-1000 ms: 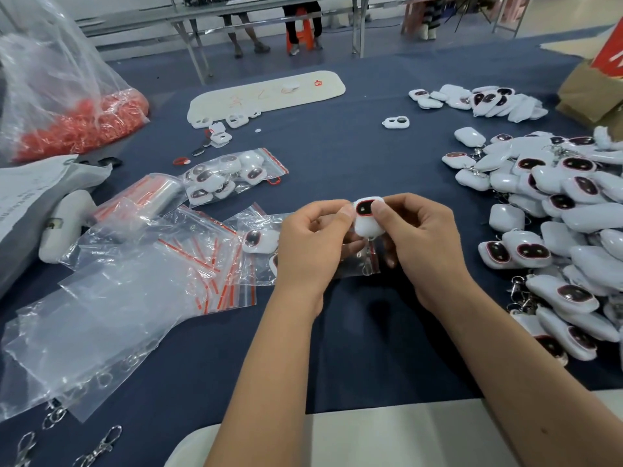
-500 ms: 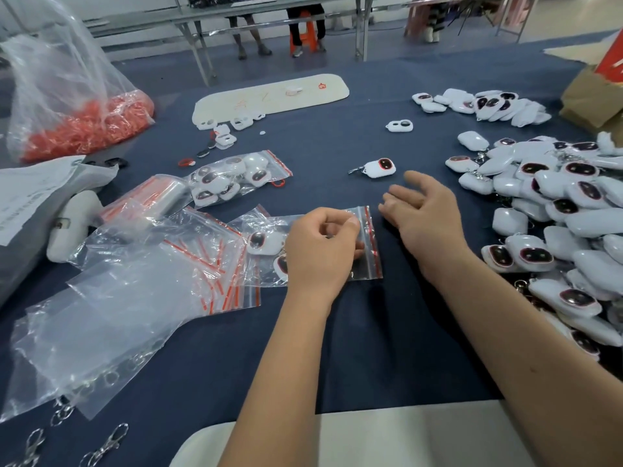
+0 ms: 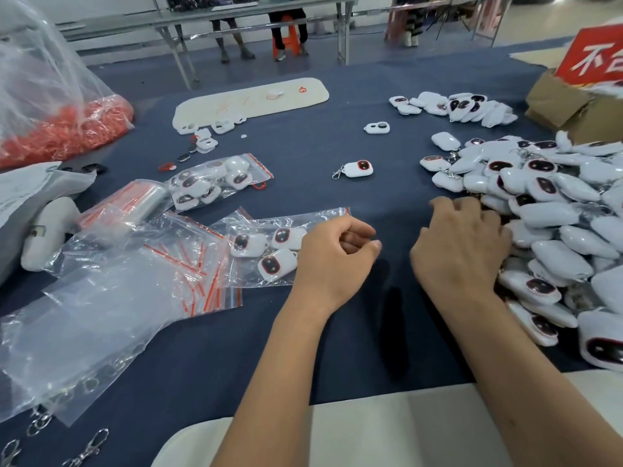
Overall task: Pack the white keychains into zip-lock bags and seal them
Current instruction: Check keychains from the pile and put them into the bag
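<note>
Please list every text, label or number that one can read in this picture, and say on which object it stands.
"不合": white characters on the red sign above the cardboard box; the sign is cut off at the frame edge.
Grey printed sheet at far left: print too small to read.
White board: orange marks, illegible.

I count three white keychains (image 3: 266, 251) inside the open zip-lock bag (image 3: 286, 224). One filled zip-lock bag (image 3: 215, 182) lies farther back. One loose keychain (image 3: 359, 169) lies alone on the counter (image 3: 303, 332). The pile of keychains (image 3: 556, 214) at right is too dense to count. Two hands are in view.
</note>
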Demonstrator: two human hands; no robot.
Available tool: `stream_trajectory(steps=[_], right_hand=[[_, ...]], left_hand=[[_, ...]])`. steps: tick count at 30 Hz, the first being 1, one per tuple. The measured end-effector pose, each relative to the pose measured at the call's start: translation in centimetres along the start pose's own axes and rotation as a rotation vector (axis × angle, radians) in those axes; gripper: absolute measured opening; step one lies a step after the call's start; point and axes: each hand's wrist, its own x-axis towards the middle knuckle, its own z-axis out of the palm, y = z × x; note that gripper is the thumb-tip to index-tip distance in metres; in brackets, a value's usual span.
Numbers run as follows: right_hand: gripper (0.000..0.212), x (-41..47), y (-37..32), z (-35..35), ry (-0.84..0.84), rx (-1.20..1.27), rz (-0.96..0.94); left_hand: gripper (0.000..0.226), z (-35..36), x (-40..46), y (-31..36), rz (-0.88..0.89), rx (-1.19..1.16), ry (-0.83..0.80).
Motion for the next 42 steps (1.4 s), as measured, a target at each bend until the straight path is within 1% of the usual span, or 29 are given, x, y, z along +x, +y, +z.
stream_trajectory(steps=[3,5,7,8,9,10,11,13,15,17,19,21,23,26,28,32,36,42], right_hand=[[0.034,-0.1,0.0,0.3,0.071,0.131,-0.102],[0.023,-0.1,-0.1,0.3,0.146,0.266,-0.140],[0.017,-0.2,-0.4,0.2,0.311,0.404,-0.190],[0.015,-0.3,-0.6,-0.1,0.418,0.460,-0.230],[0.015,-0.5,-1.0,-0.2,0.489,0.541,-0.279],[0.014,-0.8,-1.6,-0.2,0.495,0.672,-0.328],[0.013,-1.0,-2.2,-0.1,0.423,0.834,-0.354],[0.008,-1.5,-3.3,0.3,0.150,1.122,-0.305],[0.004,-1.9,-3.9,1.1,-0.111,1.297,-0.230],[0.006,-1.9,-4.0,1.7,-0.261,1.403,-0.180],[0.006,-1.9,-3.9,2.1,-0.349,1.478,-0.141],[0.008,-1.7,-3.8,2.4,-0.365,1.526,-0.094],[0.005,-1.5,-3.8,2.3,-0.339,1.556,-0.048],[0.017,-1.3,-4.0,2.1,-0.345,1.603,0.035],[0.018,-1.1,-4.1,2.0,-0.369,1.624,0.057],[0.016,-1.2,-4.1,2.0,-0.365,1.613,-0.001],[0.013,-1.3,-4.2,2.0,-0.341,1.607,-0.080],[0.013,-1.4,-4.2,2.1,-0.368,1.623,-0.096]], left_hand=[[0.008,0.0,0.0,0.1,-0.017,-0.023,-0.004],[0.007,-0.2,0.0,0.1,-0.039,-0.082,0.026],[0.007,-0.4,0.1,0.1,-0.044,-0.144,0.064],[0.006,-0.6,0.2,0.0,-0.034,-0.168,0.078],[0.006,-0.8,0.3,0.1,-0.021,-0.195,0.092],[0.007,-0.9,0.4,0.1,-0.013,-0.229,0.105],[0.008,-1.2,0.4,0.2,-0.012,-0.262,0.120],[0.011,-1.8,0.5,0.2,-0.025,-0.303,0.138],[0.012,-2.3,0.5,0.1,-0.042,-0.274,0.148],[0.010,-2.8,0.5,-0.1,-0.064,-0.238,0.160],[0.011,-3.0,0.6,-0.1,-0.092,-0.247,0.184],[0.014,-3.1,0.6,0.0,-0.112,-0.264,0.187],[0.017,-3.2,0.6,0.0,-0.120,-0.258,0.167],[0.024,-3.3,0.5,-0.1,-0.126,-0.213,0.122],[0.027,-3.4,0.5,-0.1,-0.130,-0.188,0.101],[0.029,-3.5,0.5,0.1,-0.136,-0.169,0.095],[0.019,-3.7,0.5,0.0,-0.123,-0.224,0.095],[0.014,-3.8,0.5,0.0,-0.115,-0.243,0.060]])
